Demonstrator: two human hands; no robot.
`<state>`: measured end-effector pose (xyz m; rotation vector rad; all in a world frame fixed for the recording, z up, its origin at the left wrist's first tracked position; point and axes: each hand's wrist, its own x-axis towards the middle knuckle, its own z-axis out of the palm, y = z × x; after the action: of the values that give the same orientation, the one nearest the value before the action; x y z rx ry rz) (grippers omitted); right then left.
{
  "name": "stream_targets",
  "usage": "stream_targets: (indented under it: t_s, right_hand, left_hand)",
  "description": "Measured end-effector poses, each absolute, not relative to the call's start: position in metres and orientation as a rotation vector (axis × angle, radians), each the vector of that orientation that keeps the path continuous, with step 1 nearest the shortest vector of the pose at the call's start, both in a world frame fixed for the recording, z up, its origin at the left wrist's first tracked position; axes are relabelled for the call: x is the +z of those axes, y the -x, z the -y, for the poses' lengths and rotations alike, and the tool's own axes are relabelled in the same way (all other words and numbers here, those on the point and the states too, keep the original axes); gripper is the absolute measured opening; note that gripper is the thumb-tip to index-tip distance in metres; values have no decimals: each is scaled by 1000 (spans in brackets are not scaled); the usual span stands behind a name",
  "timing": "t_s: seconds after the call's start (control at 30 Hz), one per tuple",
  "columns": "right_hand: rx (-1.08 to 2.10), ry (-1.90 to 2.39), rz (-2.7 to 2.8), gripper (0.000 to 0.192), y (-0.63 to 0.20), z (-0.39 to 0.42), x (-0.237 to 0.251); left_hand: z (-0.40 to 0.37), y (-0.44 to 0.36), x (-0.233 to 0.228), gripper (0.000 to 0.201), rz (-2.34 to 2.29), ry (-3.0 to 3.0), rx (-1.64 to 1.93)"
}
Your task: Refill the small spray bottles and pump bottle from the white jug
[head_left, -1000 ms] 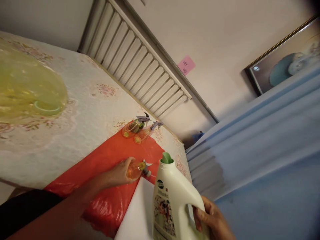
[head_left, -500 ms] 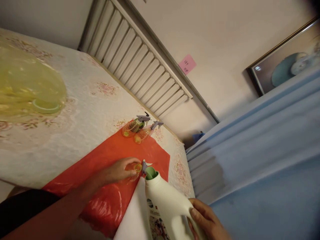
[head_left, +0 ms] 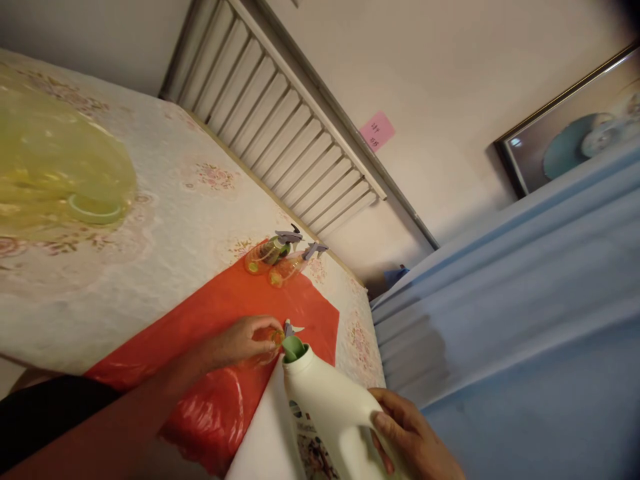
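Note:
My right hand [head_left: 413, 430] is closed round the handle of a white detergent jug [head_left: 337, 393], which tilts to the left. The jug's open mouth has a green pouring spout [head_left: 294, 348], close to my left fingers. With bent fingers, my left hand [head_left: 253, 339] grips a clear bottle [head_left: 277, 338] near its neck, over the red plastic sheet [head_left: 210, 337]. Just beyond it shows a grey spray trigger head [head_left: 291, 328], partly hidden by the spout. Whether that head is attached to the bottle, I cannot tell.
Two clear spray bottles [head_left: 287, 268] with grey triggers stand at the red sheet's far end. A yellow translucent bag [head_left: 60, 157] lies left on the flowered tablecloth [head_left: 175, 220]. Behind are a white radiator [head_left: 280, 127] and, at right, a blue curtain [head_left: 525, 293].
The jug has moved slightly left, bringing its spout closer to my left hand and the bottle. My right hand has shifted with it. My left hand has barely moved.

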<state>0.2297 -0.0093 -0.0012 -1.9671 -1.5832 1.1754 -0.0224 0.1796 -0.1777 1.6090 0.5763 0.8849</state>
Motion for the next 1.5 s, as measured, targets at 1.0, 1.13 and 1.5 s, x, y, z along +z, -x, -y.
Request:
stream_targets:
  t_s: [1.0,1.13,1.5]
  right_hand:
    - [1117,2038,1708,41,-231,-7,14]
    - [1114,2063,1711,41,-229,-8,17]
    - [1135,2040,1725,41,-232,-10,16]
  left_hand:
    - [-179,24,-172,32,-590,-1604,845]
    - [-178,26,-168,32,-579,-1598,835]
    - [-179,25,-170,31,-574,-1591,829]
